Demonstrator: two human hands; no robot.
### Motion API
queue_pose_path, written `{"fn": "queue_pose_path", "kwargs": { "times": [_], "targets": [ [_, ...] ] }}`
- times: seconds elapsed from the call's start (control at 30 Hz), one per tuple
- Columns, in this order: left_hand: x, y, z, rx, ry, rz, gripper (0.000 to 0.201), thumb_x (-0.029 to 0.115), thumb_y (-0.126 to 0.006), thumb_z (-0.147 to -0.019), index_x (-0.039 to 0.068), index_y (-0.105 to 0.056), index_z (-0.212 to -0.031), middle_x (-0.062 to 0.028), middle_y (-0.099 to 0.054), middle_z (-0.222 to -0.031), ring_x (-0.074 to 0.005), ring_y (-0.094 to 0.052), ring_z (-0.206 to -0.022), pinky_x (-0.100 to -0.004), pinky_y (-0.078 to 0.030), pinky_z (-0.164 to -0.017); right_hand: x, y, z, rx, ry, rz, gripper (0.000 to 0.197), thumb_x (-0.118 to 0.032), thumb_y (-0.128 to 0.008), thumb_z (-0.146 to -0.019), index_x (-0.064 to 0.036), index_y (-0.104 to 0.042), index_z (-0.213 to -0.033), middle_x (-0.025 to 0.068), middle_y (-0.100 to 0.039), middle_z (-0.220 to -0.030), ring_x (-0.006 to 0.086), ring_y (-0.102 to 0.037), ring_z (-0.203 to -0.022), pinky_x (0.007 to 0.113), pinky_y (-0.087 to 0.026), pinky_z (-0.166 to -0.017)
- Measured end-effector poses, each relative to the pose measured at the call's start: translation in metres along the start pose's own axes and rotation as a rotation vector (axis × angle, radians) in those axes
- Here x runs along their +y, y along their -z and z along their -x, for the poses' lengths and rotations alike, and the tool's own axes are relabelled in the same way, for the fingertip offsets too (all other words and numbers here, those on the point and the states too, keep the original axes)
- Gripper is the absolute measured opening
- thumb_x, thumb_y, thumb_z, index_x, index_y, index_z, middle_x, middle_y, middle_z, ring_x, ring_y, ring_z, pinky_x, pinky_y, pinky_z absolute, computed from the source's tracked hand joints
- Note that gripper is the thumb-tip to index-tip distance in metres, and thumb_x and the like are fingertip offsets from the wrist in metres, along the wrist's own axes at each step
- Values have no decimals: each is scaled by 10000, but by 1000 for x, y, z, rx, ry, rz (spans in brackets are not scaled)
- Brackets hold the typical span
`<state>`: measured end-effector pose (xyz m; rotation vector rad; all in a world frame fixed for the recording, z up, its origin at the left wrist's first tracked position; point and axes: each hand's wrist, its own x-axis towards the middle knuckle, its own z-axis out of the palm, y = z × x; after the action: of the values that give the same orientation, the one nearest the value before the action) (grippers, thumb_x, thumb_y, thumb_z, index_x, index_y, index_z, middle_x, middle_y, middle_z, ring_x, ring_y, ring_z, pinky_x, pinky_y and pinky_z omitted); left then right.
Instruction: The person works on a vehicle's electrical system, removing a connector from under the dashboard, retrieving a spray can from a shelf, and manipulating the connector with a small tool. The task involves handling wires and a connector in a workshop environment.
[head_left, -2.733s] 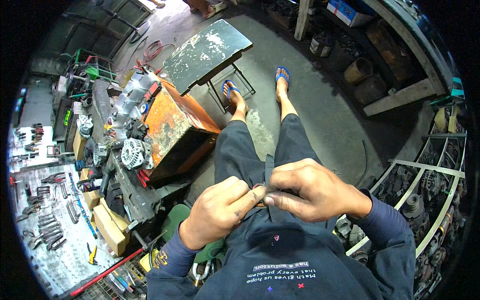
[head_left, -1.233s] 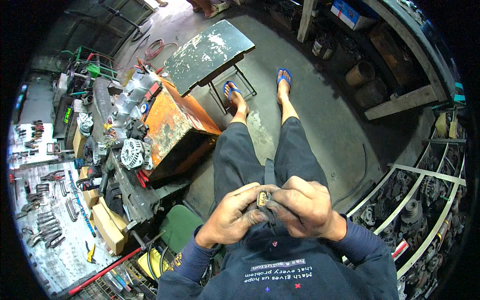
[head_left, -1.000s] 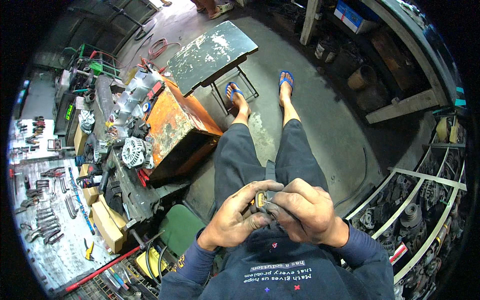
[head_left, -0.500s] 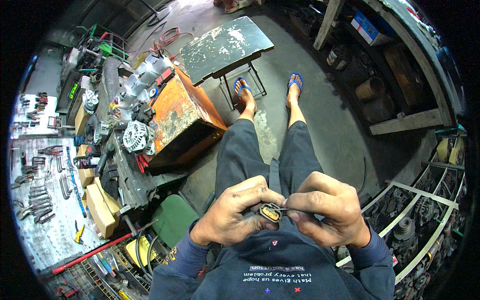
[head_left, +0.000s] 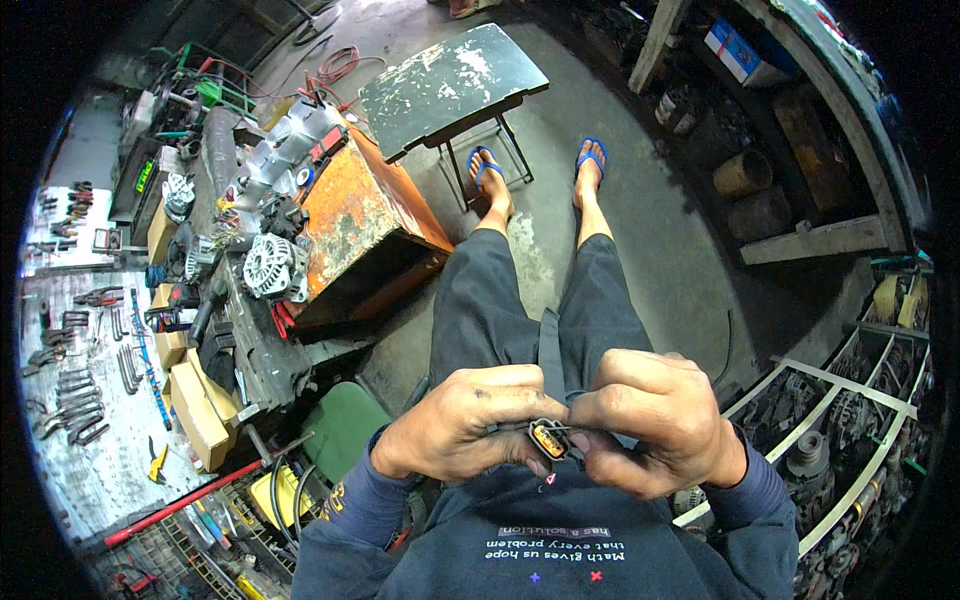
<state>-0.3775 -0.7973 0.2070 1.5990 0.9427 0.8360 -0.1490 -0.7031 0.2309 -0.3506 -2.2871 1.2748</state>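
My left hand (head_left: pixel 462 420) is closed on a small electrical connector (head_left: pixel 549 438), pinched between thumb and fingers in front of my chest. The connector has a dark oval housing with an orange-yellow inside, and that face is turned up. Close against its right side, my right hand (head_left: pixel 655 420) is closed in a pinch. A thin, pin-like sliver (head_left: pixel 576 430) shows between its fingertips and the connector. Most of that sliver is hidden by the fingers, so its kind cannot be made out.
An orange worn metal cabinet (head_left: pixel 370 205) stands ahead on the left, beside a bench holding an alternator (head_left: pixel 274 267). Beyond is a small scuffed table (head_left: pixel 455 85). A green stool (head_left: pixel 345 430) is at my left, a parts rack (head_left: pixel 815 440) at my right.
The connector has shifted slightly right and tilted more upright in my left hand. My right hand's fingertips have closed in against its side, and less of the thin sliver shows.
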Motion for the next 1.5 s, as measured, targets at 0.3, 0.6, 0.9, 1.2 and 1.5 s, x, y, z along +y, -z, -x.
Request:
{"fn": "queue_pose_path", "kwargs": {
  "times": [0.3,0.6,0.9,1.2,1.5],
  "targets": [
    [-10,0,2,-28,-17,66,396,173,-864,-769,6,-693,-1085,-95,-584,-831,-268,-603,-740,-381,-471,-669,5,-3,2,6,20,-60,244,-133,-784,-754,-58,-662,-951,84,-508,-801,293,-595,-653,405,-489,-550],
    [-27,-4,4,-103,-45,179,387,290,-814,-835,-10,-673,-1034,-98,-560,-820,-277,-584,-719,-374,-461,-655,13,-14,6,39,77,-149,186,-99,-744,-804,-26,-637,-938,105,-483,-784,302,-561,-636,409,-472,-553],
    [-45,-3,7,-280,121,487,497,468,-709,-938,-10,-664,-1067,-98,-572,-890,-252,-604,-820,-376,-477,-741,16,-19,3,85,122,-90,214,-51,-751,-694,-17,-696,-898,68,-542,-725,231,-579,-568,355,-442,-485],
    [-31,-32,8,138,307,894,527,398,-653,-1031,-19,-560,-1339,-53,-630,-1147,-122,-599,-980,-282,-511,-867,16,-38,19,303,16,255,312,-126,-810,-663,-40,-676,-931,63,-484,-732,241,-545,-585,371,-430,-494],
    [-5,-46,13,354,237,380,613,421,-703,-974,-41,-597,-1363,-66,-591,-1081,-140,-554,-995,-277,-452,-903,8,-51,18,391,23,252,309,-89,-822,-677,-30,-688,-949,64,-573,-750,225,-570,-579,350,-454,-496]
  ]
}}
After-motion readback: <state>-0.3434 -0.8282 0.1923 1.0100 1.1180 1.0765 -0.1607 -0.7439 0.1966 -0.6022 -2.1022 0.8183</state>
